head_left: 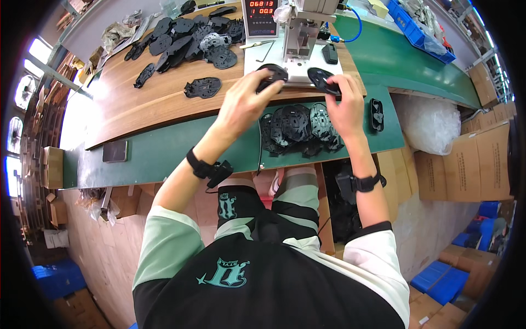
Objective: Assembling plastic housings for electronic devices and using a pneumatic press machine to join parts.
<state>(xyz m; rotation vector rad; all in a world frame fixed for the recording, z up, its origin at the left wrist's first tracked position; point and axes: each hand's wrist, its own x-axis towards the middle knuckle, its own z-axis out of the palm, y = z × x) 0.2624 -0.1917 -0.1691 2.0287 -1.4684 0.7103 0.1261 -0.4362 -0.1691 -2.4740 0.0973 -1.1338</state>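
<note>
My left hand [243,105] is closed on a black oval plastic shell [270,77], gripped between thumb and fingers at the front of the press's white base. In my right hand [347,104] is another black oval plastic shell [319,80], pinched at its right edge and slightly tilted. The two shells are apart, left and right in front of the press [300,44]. Nearer me, between my forearms, several black and grey plastic shells [296,123] stand packed in a row on the green table.
A heap of black shells [178,41] covers the wooden board's far left, with a single shell [203,87] nearer. A red-digit control box [261,19] stands beside the press. A phone [115,151] lies left, a small black tray [376,115] right, a blue crate [419,33] far right.
</note>
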